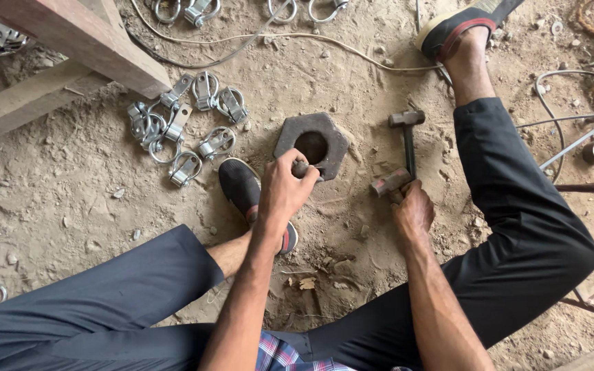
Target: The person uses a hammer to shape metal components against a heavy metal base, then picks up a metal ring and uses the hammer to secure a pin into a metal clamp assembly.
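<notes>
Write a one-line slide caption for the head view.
Seated on dirt, left hand holds a small piece at a hexagonal block; right hand grips a hammer.

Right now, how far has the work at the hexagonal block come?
Looks done: shaped metal clamps lie in a pile on the dirt, left of the hexagonal block. In hand: the left hand holds a small dark piece at the block's lower edge, while the right hand grips a hammer handle; a second hammer lies beside it. Left: the piece is not in the hole, and the hammer is not raised.
</notes>
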